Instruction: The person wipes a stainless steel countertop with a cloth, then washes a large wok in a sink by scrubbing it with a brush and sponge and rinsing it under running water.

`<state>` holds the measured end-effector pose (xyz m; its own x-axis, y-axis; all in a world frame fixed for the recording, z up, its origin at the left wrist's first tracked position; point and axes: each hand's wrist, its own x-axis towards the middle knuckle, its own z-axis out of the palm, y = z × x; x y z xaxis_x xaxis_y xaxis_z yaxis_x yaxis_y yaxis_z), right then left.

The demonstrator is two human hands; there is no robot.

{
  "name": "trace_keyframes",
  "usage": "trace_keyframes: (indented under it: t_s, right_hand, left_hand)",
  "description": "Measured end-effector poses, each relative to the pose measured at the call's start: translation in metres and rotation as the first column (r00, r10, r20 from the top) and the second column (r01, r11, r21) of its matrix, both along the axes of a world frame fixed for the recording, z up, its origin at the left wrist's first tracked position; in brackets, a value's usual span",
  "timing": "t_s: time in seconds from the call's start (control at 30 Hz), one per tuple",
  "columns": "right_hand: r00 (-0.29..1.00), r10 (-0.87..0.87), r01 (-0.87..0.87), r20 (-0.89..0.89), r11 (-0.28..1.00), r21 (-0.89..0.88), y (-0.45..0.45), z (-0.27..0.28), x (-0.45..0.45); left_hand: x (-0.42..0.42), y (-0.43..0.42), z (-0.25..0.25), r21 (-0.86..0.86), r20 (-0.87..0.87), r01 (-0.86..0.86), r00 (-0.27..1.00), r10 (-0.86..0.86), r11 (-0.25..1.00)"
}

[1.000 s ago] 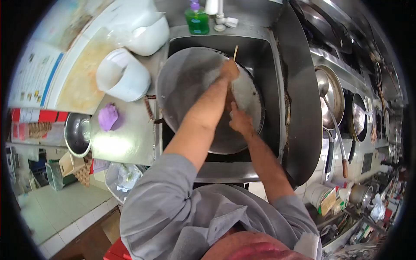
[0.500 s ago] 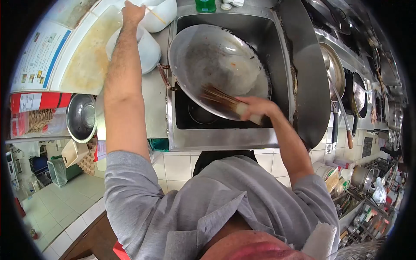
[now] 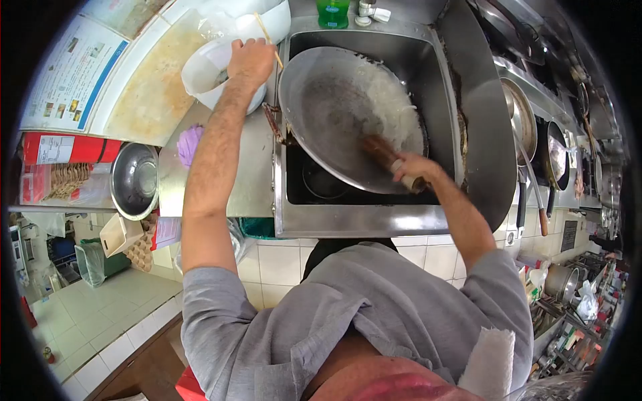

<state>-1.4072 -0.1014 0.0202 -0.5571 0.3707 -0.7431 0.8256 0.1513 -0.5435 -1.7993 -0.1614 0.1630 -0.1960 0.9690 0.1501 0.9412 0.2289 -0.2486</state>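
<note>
A large metal wok (image 3: 321, 100) lies tilted in the steel sink (image 3: 361, 217), with whitish liquid or foam along its right side. My right hand (image 3: 416, 171) is wrapped round the pale end of a bamboo brush (image 3: 382, 152), whose blurred bristles touch the inside of the wok. Over the white tub (image 3: 199, 73) at the left of the sink, my left hand (image 3: 252, 61) has its fingers closed round a thin wooden stick (image 3: 268, 37), which slants up past them.
A purple cloth (image 3: 190, 145) lies on the steel counter (image 3: 175, 194). Green soap (image 3: 333, 13) stands behind the sink beside the tap. A metal bowl (image 3: 136, 182) is at the left. Pans (image 3: 520, 123) with long handles sit right of the sink's tall metal guard.
My left hand went from the wok to the white containers, then came back a little rightward with the stick. My right hand took the brush and is moving it inside the wok.
</note>
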Motion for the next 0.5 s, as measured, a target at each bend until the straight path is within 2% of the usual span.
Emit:
trace_keyframes:
  t_s: [0.03, 0.07, 0.1, 0.17, 0.2, 0.27, 0.3, 0.37, 0.4, 0.43, 0.47, 0.5]
  right_hand:
    - [0.998, 0.019, -0.019, -0.063, 1.0, 0.001, -0.018, 0.026, -0.014]
    - [0.991, 0.007, -0.015, -0.136, 0.999, -0.053, -0.024, 0.035, -0.029]
    - [0.978, -0.007, -0.016, -0.21, 0.994, -0.104, -0.029, 0.039, -0.047]
    - [0.923, -0.16, 0.036, -0.35, 0.942, -0.334, -0.037, 0.038, -0.087]
    - [0.925, -0.156, 0.032, -0.346, 0.941, -0.338, -0.037, 0.044, -0.092]
    - [0.906, -0.196, 0.096, -0.376, 0.959, -0.268, -0.038, 0.052, -0.099]
    - [0.904, -0.195, 0.09, -0.379, 0.956, -0.278, -0.034, 0.047, -0.096]
    - [0.874, -0.263, 0.109, -0.409, 0.926, -0.361, -0.026, 0.035, -0.08]
    - [0.856, -0.313, 0.167, -0.412, 0.921, -0.351, -0.025, 0.038, -0.081]
    - [0.856, -0.316, 0.168, -0.408, 0.918, -0.359, -0.023, 0.037, -0.086]
    - [0.845, -0.29, 0.194, -0.449, 0.949, -0.248, -0.02, 0.036, -0.094]
    - [0.836, -0.26, 0.219, -0.483, 0.965, -0.141, -0.02, 0.035, -0.1]
  left_hand:
    - [0.008, 0.008, 0.002, -0.119, -0.098, -0.096, 0.992, 0.084, 0.988]
    - [0.015, 0.022, 0.004, -0.167, -0.094, -0.207, 0.977, 0.193, 0.964]
    - [0.018, 0.034, -0.001, -0.165, -0.09, -0.2, 0.978, 0.187, 0.966]
    - [0.019, 0.057, -0.015, -0.146, -0.191, -0.344, 0.93, 0.315, 0.928]
    - [0.016, 0.065, -0.023, -0.151, -0.19, -0.349, 0.929, 0.319, 0.925]
    - [0.0, 0.076, -0.039, -0.242, -0.016, -0.362, 0.929, 0.37, 0.9]
    - [-0.01, 0.081, -0.047, -0.248, -0.025, -0.367, 0.927, 0.373, 0.896]
    - [-0.027, 0.086, -0.065, -0.189, 0.184, -0.409, 0.878, 0.442, 0.893]
    - [-0.034, 0.088, -0.075, -0.202, 0.181, -0.412, 0.876, 0.447, 0.889]
    - [-0.04, 0.092, -0.082, -0.116, 0.246, -0.409, 0.871, 0.425, 0.905]
    - [-0.044, 0.099, -0.086, -0.024, 0.309, -0.407, 0.866, 0.394, 0.913]
    - [-0.041, 0.103, -0.077, 0.046, 0.262, -0.317, 0.919, 0.295, 0.947]
